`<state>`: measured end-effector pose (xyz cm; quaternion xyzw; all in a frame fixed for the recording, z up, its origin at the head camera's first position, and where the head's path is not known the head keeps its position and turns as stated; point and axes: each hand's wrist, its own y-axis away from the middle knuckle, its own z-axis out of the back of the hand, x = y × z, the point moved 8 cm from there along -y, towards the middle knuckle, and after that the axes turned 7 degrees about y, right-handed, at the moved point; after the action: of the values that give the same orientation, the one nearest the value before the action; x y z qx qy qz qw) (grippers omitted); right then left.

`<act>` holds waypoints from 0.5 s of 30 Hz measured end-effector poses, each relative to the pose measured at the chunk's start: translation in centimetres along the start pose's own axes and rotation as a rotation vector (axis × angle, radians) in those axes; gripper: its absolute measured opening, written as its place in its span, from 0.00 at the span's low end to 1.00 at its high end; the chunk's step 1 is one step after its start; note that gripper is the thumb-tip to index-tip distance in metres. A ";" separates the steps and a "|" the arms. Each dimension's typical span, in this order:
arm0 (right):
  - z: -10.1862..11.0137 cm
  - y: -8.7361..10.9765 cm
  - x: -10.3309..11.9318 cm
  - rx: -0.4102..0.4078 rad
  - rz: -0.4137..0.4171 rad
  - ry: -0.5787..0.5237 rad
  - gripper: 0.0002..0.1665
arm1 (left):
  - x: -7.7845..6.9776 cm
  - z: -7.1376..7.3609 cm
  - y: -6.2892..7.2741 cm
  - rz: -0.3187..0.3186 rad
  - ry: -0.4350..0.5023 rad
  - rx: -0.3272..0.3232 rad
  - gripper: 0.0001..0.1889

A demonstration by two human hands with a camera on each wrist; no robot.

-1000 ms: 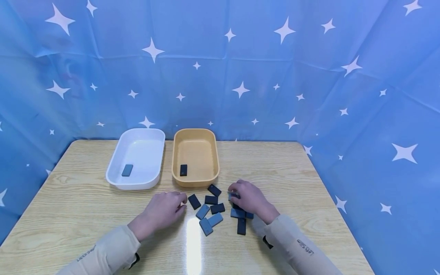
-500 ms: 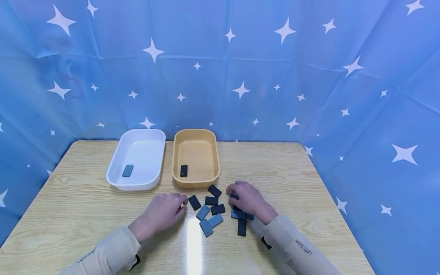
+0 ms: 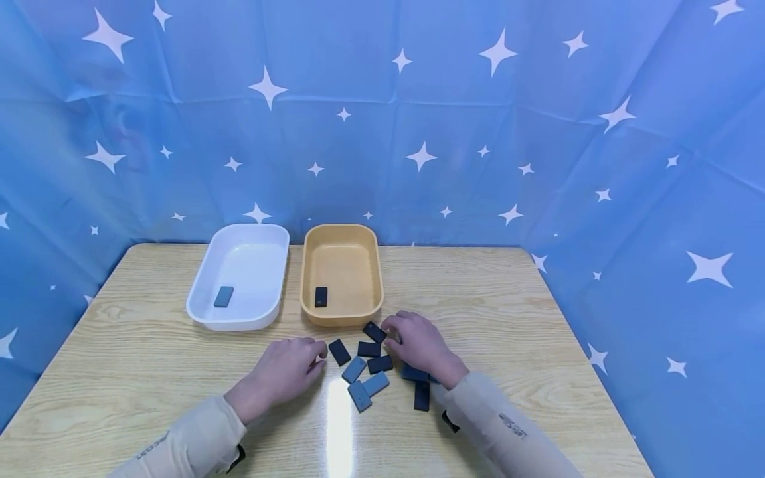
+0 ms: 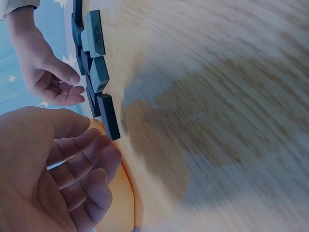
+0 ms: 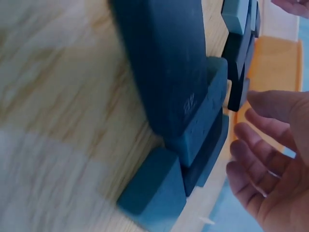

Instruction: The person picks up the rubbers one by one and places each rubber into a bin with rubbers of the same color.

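Loose rectangular blocks, black and grey-blue, lie on the wooden table in two groups. My right hand (image 3: 418,344) hovers over the right-hand group, fingers loosely bent, its fingertips close to a black block (image 3: 374,332) near the tan bin. In the right wrist view nothing shows between thumb and fingers of this hand (image 5: 275,154). My left hand (image 3: 288,368) rests at the left of the blocks, fingers relaxed and holding nothing, beside another black block (image 3: 339,352). Grey-blue blocks (image 3: 376,383) lie in front. The right hand partly hides the blocks beneath it.
A white bin (image 3: 251,265) with one grey-blue block (image 3: 224,297) stands at the back left. Right of it is the tan bin (image 3: 342,317) with one black block (image 3: 321,297). A starry blue curtain (image 3: 370,133) hangs behind the table.
My right hand has shifted left, from over the right-hand group to the black block near the tan bin. The left hand stays almost where it was.
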<state>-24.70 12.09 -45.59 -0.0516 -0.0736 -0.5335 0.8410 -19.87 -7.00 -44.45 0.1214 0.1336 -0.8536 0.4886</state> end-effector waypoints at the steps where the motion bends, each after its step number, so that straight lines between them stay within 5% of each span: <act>1: 0.0 -0.1 0.1 -0.008 -0.004 -0.005 0.13 | 0.0 0.0 0.0 0.000 0.002 0.000 0.03; 15: -1.2 -1.6 1.1 -0.036 -0.106 0.020 0.14 | 0.4 0.0 0.3 0.006 -0.002 0.000 0.02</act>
<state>-25.56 10.25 -46.52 -0.0574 -0.0582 -0.5790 0.8112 -19.75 -7.44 -44.65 0.1208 0.1326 -0.8522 0.4915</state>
